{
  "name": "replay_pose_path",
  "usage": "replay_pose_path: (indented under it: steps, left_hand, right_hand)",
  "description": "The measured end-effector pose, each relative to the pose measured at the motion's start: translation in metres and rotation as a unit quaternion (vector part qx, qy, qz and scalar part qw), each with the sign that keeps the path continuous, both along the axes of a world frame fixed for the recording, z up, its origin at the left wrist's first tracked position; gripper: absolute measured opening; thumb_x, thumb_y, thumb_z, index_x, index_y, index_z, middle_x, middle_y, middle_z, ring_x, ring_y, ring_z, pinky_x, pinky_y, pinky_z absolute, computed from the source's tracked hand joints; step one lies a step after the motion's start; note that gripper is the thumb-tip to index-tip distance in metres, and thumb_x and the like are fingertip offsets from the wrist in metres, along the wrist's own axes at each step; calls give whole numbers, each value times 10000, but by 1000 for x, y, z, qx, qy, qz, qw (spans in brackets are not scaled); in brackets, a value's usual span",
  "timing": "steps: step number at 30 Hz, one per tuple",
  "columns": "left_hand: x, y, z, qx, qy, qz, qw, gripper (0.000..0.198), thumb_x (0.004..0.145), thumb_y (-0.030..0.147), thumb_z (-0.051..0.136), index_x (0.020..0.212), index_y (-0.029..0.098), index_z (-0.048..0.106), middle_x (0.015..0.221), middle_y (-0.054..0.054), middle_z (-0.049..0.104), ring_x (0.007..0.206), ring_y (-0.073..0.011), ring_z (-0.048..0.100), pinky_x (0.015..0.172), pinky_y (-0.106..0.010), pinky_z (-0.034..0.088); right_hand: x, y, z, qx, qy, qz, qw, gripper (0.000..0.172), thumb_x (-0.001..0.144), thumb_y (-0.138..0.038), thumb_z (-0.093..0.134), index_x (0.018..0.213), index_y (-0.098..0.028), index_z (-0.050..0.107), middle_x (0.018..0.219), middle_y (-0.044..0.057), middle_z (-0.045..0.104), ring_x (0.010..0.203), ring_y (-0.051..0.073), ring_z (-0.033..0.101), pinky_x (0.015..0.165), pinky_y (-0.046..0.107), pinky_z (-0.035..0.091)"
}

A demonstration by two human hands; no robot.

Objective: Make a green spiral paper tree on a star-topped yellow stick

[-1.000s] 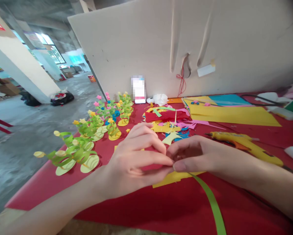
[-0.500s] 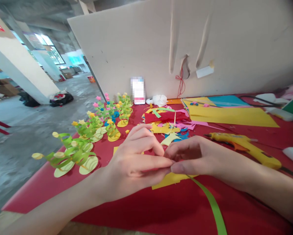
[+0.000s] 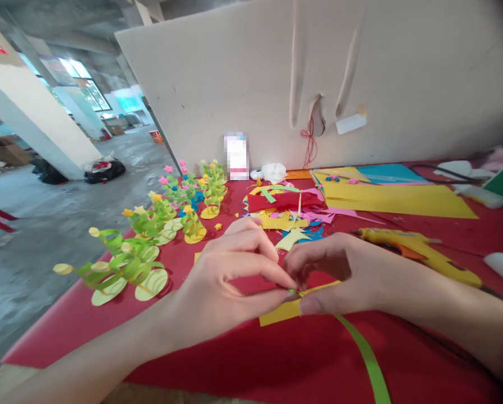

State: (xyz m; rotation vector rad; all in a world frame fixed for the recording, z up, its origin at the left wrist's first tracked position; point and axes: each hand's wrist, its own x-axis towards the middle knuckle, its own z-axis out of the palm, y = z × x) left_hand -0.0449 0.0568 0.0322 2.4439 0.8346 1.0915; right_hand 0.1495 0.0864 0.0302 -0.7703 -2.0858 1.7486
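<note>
A narrow green paper strip (image 3: 368,350) runs from beneath my right hand down to the table's front edge. My left hand (image 3: 234,280) pinches its small green end between thumb and index finger. Close against that pinch, my right hand (image 3: 339,272) has curled fingers at the strip's end, with the thumb lower and over the strip. The strip's path behind that thumb is hidden. Under both hands lies a yellow paper piece (image 3: 278,314) on the red tabletop (image 3: 243,365).
Several green paper spirals with stars on round bases (image 3: 152,284) stand at left. Paper scraps (image 3: 291,238) lie beyond my hands. A yellow glue gun (image 3: 423,252) rests at right, below yellow sheets (image 3: 394,199). A phone (image 3: 236,156) leans against the white board (image 3: 243,73).
My right thumb has dropped away from the left fingertips, opening a gap. The green end now shows in the left pinch. The strip's upper part has shifted slightly right.
</note>
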Motion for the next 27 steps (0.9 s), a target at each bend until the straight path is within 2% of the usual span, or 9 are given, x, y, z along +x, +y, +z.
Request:
replay_pose_path:
  steps: [4, 8, 14, 19, 24, 27]
  left_hand:
    - [1, -2, -1, -34, -7, 1, 999, 96, 697, 67, 675, 683, 154, 638, 678, 14, 524, 694, -114, 495, 733, -293, 433]
    - [2, -3, -1, -43, -10, 2, 999, 109, 705, 82, 675, 662, 154, 606, 675, 23, 514, 701, -111, 503, 803, -319, 418]
    - [6, -4, -2, -8, -7, -1, 1000, 111, 690, 94, 695, 640, 118, 599, 661, -1, 518, 700, -122, 485, 663, -267, 424]
    - [6, -6, -2, 35, 18, -17, 999, 24, 711, 100, 681, 721, 120, 671, 659, -17, 546, 717, -138, 464, 735, -314, 413]
    - [4, -5, 1, -11, 55, -45, 997, 75, 770, 95, 613, 791, 125, 678, 718, -30, 555, 764, -143, 460, 716, -285, 426]
    - [3, -4, 1, -24, 46, -39, 998, 88, 776, 87, 602, 784, 129, 679, 702, -24, 546, 751, -136, 459, 690, -273, 427]
  right_hand:
    - [-1, -2, 0, 3, -1, -1, 1000, 67, 729, -249, 640, 784, -222, 613, 774, -40, 570, 754, 114, 509, 670, 211, 388]
    - [-3, -3, 0, 4, 0, -14, 1000, 69, 723, -245, 642, 784, -219, 624, 769, -36, 580, 736, 115, 511, 657, 215, 390]
    - [-4, -5, 1, 30, -13, -34, 999, 72, 724, -265, 629, 745, -198, 614, 761, -21, 592, 725, 126, 517, 669, 225, 401]
    - [-4, -6, 3, 20, -9, -36, 999, 79, 726, -272, 619, 702, -198, 608, 693, -40, 573, 682, 110, 505, 635, 208, 390]
    - [-4, -6, 3, 12, -14, -34, 999, 120, 722, -293, 621, 671, -187, 603, 642, -39, 537, 637, 101, 461, 583, 207, 365]
    - [-4, -4, 3, 3, -15, -34, 999, 120, 732, -302, 611, 700, -187, 618, 657, -29, 559, 633, 105, 470, 581, 209, 372]
